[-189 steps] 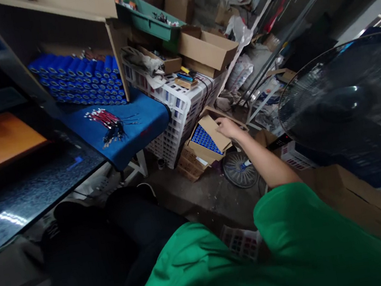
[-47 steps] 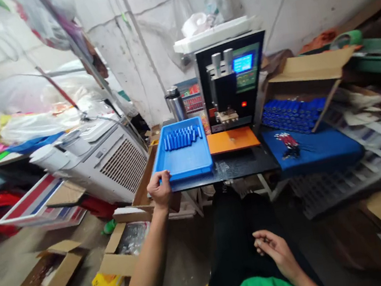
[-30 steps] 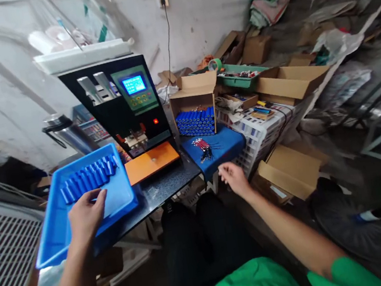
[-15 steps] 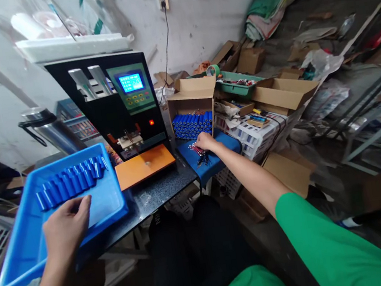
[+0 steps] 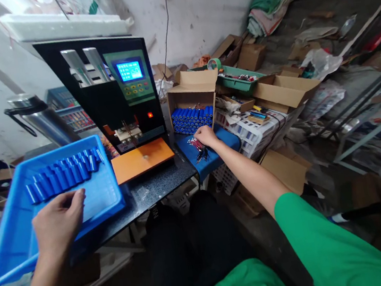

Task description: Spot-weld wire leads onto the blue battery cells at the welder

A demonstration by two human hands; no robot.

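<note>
Over the near side of the blue tray [image 5: 104, 201], my left hand [image 5: 59, 220] hovers with fingers curled and thumb near them; whatever they hold is hidden. Blue cylindrical cells [image 5: 59, 177] stand in rows behind it in the tray. My right hand [image 5: 207, 136] is pinched at a small pile of red and black wire leads [image 5: 199, 150] on a blue cloth [image 5: 220, 150]; what its fingertips grip is too small to tell. Just behind that hand, a cardboard box [image 5: 196, 82] holds stacked blue cells [image 5: 192, 119].
A black machine [image 5: 99, 109] with a lit screen [image 5: 130, 70] and orange plate [image 5: 143, 160] stands between tray and cloth. A steel flask [image 5: 45, 119] is behind the tray. Right of the cloth are a white crate [image 5: 248, 134], green tray [image 5: 238, 82] and open carton [image 5: 283, 93].
The camera view has shifted slightly. My right hand has drawn a little away from the leads, leaving more of them visible. My left hand stays over the tray, still curled.
</note>
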